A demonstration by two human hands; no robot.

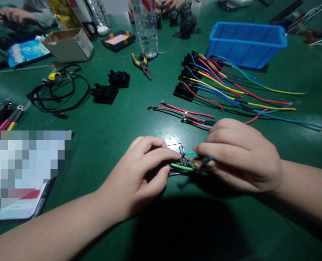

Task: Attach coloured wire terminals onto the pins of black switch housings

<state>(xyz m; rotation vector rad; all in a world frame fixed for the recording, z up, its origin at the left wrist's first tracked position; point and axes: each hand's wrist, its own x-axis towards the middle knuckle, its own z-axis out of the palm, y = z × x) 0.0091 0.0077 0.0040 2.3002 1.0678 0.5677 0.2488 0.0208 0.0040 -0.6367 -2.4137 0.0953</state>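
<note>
My left hand (150, 163) grips a black plastic socket housing (181, 154) on the table, its fingers partly covering the part. Beside it, my right hand (239, 159) is closed on a green wire (189, 153) that runs to the housing. A yellow-green wire (181, 166) also lies along the housing. Under the right fingers sits a blurred brassy terminal (196, 164), too smeared to make out fully. Beyond my hands lie loose red wires with metal terminals (188, 110).
Wired black housings (186, 90) lie at the right, before a blue bin (247, 45). Pliers (143, 66), two black housings (105, 93), a bottle (147, 29), a coiled cable (60, 90), a box (70, 47) and a phone (38, 199) surround the work. Other people's hands (174, 5) show at the back.
</note>
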